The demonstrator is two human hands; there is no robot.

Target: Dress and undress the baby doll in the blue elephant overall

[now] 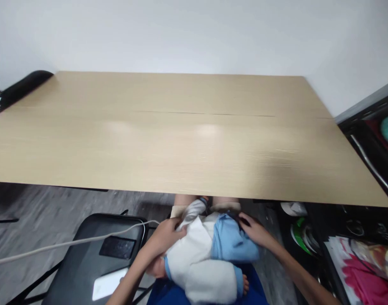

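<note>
Across my lap lies a baby doll (196, 250) in a white long-sleeved top with blue cuffs and collar. Light blue trousers (230, 241) cover its lower body. My left hand (169, 235) is wrapped over the doll's side by one arm, thumb lying on the white top. At the far edge of the trousers, my right hand (253, 231) has its fingers curled on the blue cloth; its fingertips are partly hidden. One small doll hand (245, 284) sticks out of a blue cuff near my body.
A wide wooden table (181, 152) stands just ahead, against a white wall. On my left, a black chair (82, 250) bears a dark phone (117, 247) and a white device (108, 284), with a pale cable (70, 243) crossing it. Shelves with pink cloth (370, 275) stand on my right.
</note>
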